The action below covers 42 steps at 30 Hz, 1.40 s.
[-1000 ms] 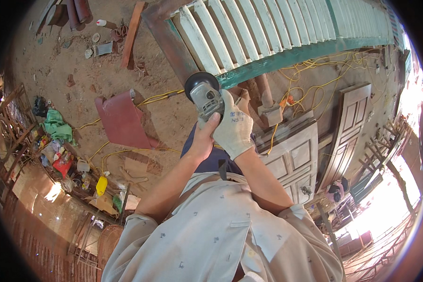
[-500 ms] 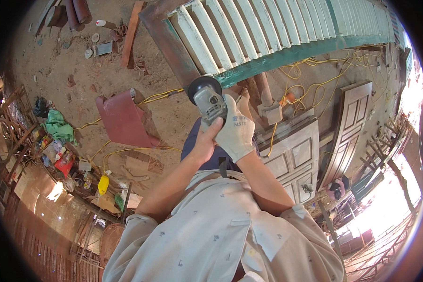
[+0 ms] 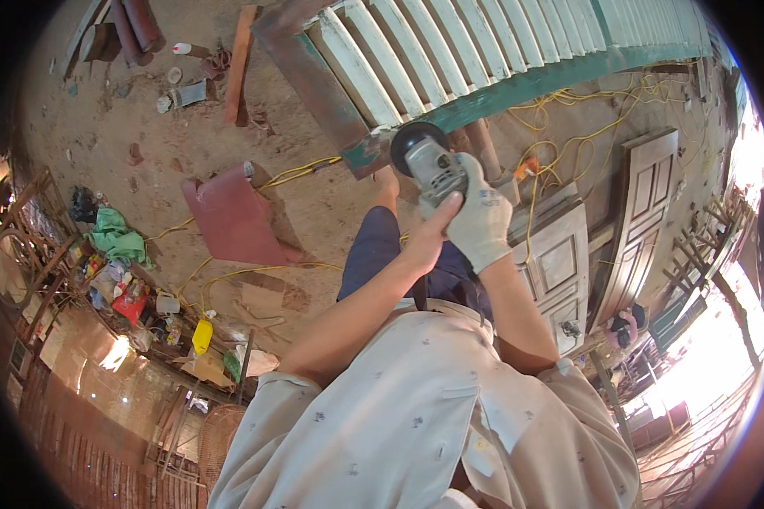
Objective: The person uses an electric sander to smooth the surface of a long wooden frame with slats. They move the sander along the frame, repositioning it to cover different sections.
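Both my hands hold an angle grinder (image 3: 437, 170) with a grey head and a round black disc. My bare left hand (image 3: 429, 237) wraps the body from the near left side. My right hand (image 3: 481, 216), in a whitish work glove, grips it from the right. The disc lies over the near green edge of a louvered shutter (image 3: 518, 89), close to its left corner; whether it touches the wood I cannot tell. The shutter has pale slats, a green long rail and a brown, stripped-looking end rail.
Yellow cord (image 3: 552, 165) loops over the ground at right and left. Two panelled wooden doors (image 3: 560, 263) lie to the right. A dark red sheet (image 3: 233, 216) lies on the dirt at left, with a reddish plank (image 3: 240, 68) farther off. Cluttered bags (image 3: 117, 237) pile up at far left.
The grinder and both hands have moved right along the shutter's green edge, away from its corner. My left leg and foot have come into sight below the shutter.
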Motion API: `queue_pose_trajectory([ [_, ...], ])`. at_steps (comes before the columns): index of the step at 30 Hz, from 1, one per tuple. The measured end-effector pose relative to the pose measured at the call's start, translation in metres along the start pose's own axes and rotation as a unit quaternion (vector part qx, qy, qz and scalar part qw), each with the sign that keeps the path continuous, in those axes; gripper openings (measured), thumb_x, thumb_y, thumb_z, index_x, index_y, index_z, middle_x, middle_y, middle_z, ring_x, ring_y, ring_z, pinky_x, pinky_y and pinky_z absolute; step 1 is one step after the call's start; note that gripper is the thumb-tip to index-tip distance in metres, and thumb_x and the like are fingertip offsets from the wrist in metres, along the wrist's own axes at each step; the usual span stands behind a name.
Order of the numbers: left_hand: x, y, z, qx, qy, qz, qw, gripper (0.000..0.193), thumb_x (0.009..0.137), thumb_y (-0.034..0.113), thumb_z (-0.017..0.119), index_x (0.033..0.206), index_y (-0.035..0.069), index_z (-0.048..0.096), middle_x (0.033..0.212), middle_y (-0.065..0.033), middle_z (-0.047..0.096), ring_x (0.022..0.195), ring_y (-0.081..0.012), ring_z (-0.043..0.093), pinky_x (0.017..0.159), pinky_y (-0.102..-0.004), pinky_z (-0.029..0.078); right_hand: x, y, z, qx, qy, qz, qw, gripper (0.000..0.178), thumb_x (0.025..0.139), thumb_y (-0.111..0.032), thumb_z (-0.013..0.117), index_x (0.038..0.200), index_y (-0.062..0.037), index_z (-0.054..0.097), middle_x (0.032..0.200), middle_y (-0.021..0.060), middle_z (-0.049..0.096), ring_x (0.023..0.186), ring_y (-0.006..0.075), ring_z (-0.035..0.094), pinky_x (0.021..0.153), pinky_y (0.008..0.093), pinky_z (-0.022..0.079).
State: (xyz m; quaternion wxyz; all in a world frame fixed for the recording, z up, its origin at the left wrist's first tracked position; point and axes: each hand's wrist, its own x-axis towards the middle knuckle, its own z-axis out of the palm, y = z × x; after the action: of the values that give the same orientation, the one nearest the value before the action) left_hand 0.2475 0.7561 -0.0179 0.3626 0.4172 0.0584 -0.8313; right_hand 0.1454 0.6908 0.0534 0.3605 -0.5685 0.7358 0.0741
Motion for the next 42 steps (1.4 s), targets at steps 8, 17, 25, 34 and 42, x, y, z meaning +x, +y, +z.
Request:
queue_pose_trajectory([
  [8, -0.029, 0.009, -0.025, -0.053, 0.011, 0.067, 0.996, 0.049, 0.11, 0.031, 0.065, 0.151, 0.006, 0.052, 0.138, -0.0041, 0.066, 0.122, -0.0142, 0.066, 0.105, -0.033, 0.054, -0.006, -0.011, 0.04, -0.007, 0.002, -0.106, 0.994, 0.076, 0.085, -0.038, 0.074, 0.153, -0.0143, 0.048, 0.112, 0.0187, 0.077, 0.106, 0.0382, 0.074, 0.087, 0.0477, 0.057],
  [17, 0.029, 0.007, 0.057, 0.054, -0.02, -0.044, 0.997, 0.047, 0.105, 0.033, 0.073, 0.14, 0.005, 0.062, 0.13, -0.0061, 0.069, 0.113, -0.0149, 0.068, 0.096, -0.0336, 0.057, 0.015, 0.053, -0.016, -0.016, 0.131, -0.01, 0.991, 0.074, 0.084, -0.041, 0.08, 0.149, -0.0165, 0.053, 0.111, 0.0194, 0.078, 0.099, 0.0398, 0.077, 0.084, 0.0493, 0.059],
  [25, -0.031, -0.022, -0.02, -0.028, 0.001, 0.029, 0.999, 0.052, 0.108, 0.033, 0.068, 0.149, 0.007, 0.054, 0.137, -0.0039, 0.066, 0.126, -0.016, 0.063, 0.109, -0.0363, 0.052, -0.022, -0.002, 0.022, 0.007, -0.005, -0.083, 0.996, 0.075, 0.084, -0.032, 0.078, 0.152, -0.014, 0.051, 0.115, 0.0191, 0.077, 0.1, 0.0385, 0.077, 0.084, 0.0467, 0.06],
  [34, -0.028, 0.038, -0.044, -0.069, 0.042, 0.113, 0.99, 0.051, 0.109, 0.033, 0.066, 0.15, 0.007, 0.053, 0.137, -0.0042, 0.066, 0.127, -0.0155, 0.063, 0.11, -0.0353, 0.051, 0.008, -0.065, 0.037, -0.086, -0.017, -0.154, 0.984, 0.075, 0.089, -0.033, 0.072, 0.156, -0.0106, 0.046, 0.118, 0.0198, 0.075, 0.109, 0.0347, 0.075, 0.09, 0.0483, 0.059],
  [42, -0.027, 0.05, -0.035, -0.064, 0.051, 0.102, 0.991, 0.047, 0.108, 0.034, 0.066, 0.148, 0.011, 0.054, 0.129, -0.0014, 0.07, 0.113, -0.0129, 0.07, 0.092, -0.0326, 0.06, 0.016, -0.07, 0.03, -0.071, -0.039, -0.123, 0.989, 0.076, 0.088, -0.031, 0.073, 0.156, -0.0102, 0.047, 0.112, 0.0194, 0.077, 0.098, 0.0387, 0.077, 0.085, 0.0516, 0.058],
])
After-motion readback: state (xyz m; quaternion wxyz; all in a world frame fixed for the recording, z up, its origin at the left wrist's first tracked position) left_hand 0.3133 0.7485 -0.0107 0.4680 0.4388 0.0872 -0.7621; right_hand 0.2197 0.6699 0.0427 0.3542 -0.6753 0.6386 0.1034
